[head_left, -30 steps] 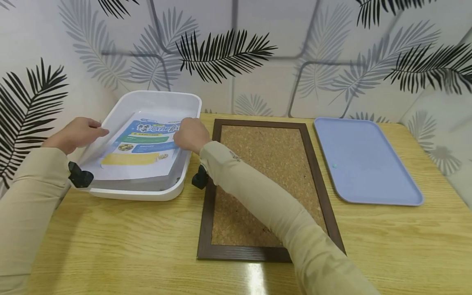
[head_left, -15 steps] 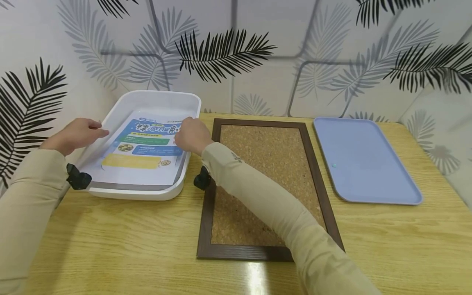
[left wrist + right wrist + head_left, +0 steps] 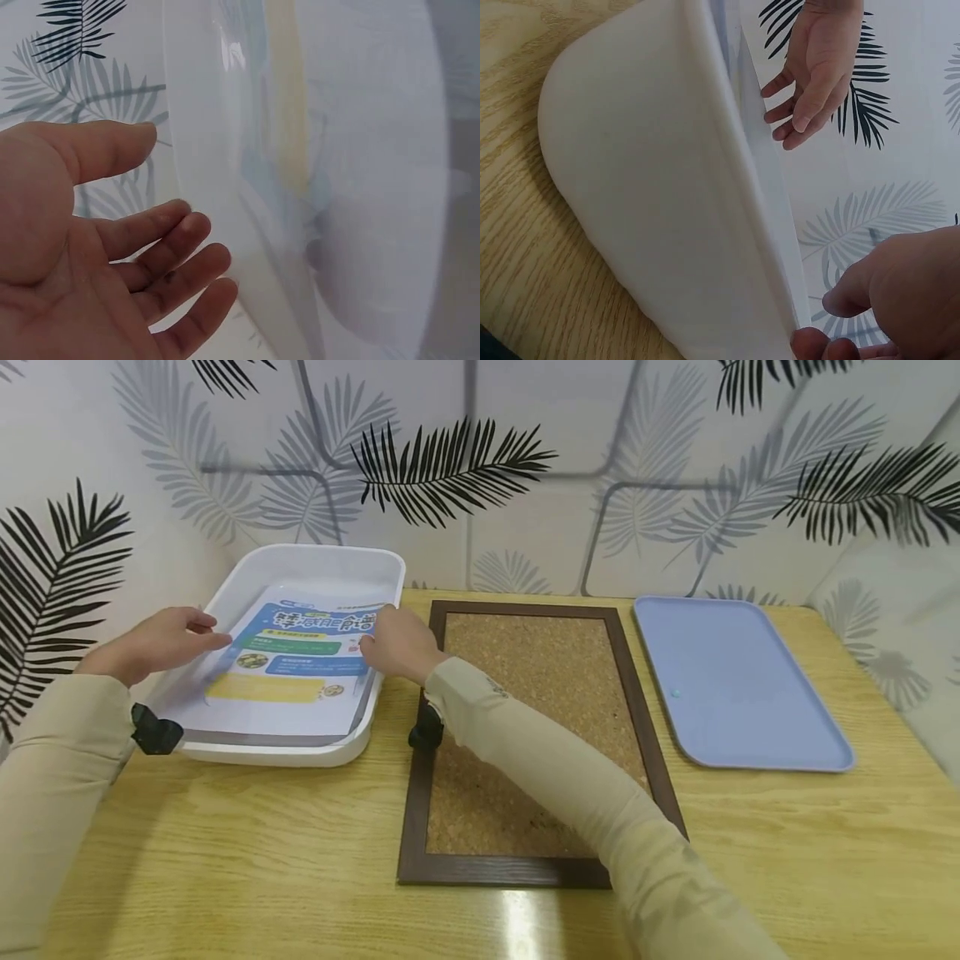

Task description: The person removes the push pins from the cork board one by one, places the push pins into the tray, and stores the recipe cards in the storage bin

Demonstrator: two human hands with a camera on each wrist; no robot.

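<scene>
A printed sheet with blue, green and yellow bands lies in a white plastic tray at the left of the table. My left hand is over the tray's left rim, fingers loosely bent and thumb apart. The left wrist view shows the palm of this left hand facing the tray, with nothing in its grasp. My right hand is at the tray's right rim, overlapping the sheet's right edge. In the right wrist view, a gap separates the thumb from the fingers, whose tips are right at the rim.
A brown-framed cork board lies on the wooden table under my right forearm. Farther right is a light-blue flat tray with a small pale-green spot. A leaf-patterned wall rises behind the table.
The sheet's near edge has come down, and the sheet now lies flatter in the tray. My right hand has shifted slightly to the right, while the left has stayed by the left rim.
</scene>
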